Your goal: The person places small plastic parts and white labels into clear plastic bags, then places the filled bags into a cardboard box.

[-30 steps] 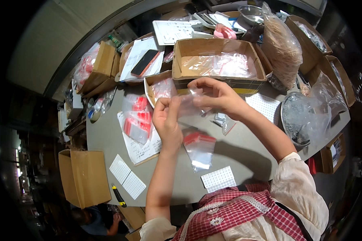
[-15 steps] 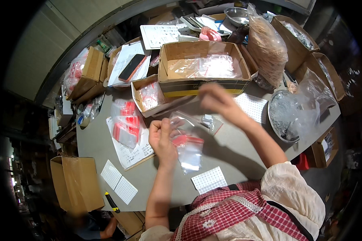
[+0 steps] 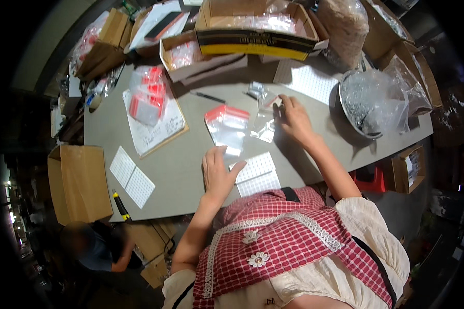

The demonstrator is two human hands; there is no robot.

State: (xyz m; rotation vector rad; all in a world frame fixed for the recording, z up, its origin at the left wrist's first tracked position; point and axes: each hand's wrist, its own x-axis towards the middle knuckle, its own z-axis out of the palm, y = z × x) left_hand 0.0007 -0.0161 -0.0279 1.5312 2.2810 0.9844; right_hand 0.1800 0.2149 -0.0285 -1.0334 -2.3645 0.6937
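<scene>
My left hand (image 3: 219, 174) rests low on the table, fingers stretched out and thumb apart. Its thumb reaches the left edge of a white sheet of small round stickers (image 3: 257, 172), and its fingertips lie just below a stack of clear zip bags with red tops (image 3: 227, 129). Right of that stack is my right hand (image 3: 295, 119), its fingers extended at the edge of a small clear bag (image 3: 264, 126); whether it grips the bag is unclear. Small grey pieces in clear plastic (image 3: 256, 89) lie just beyond.
At the back stands a black and yellow carton (image 3: 258, 42) of bags, beside a smaller white box (image 3: 184, 55). A metal bowl (image 3: 343, 110) sits right. Left are a clipboard (image 3: 165, 131) under red-topped bags, a pen (image 3: 209, 97), a sticker sheet (image 3: 132, 176) and a yellow cutter (image 3: 120, 206).
My left hand has come down from a raised, closed pose and opened on the table. My right hand moved from beside the carton to the small clear bag. The view has shifted nearer my body.
</scene>
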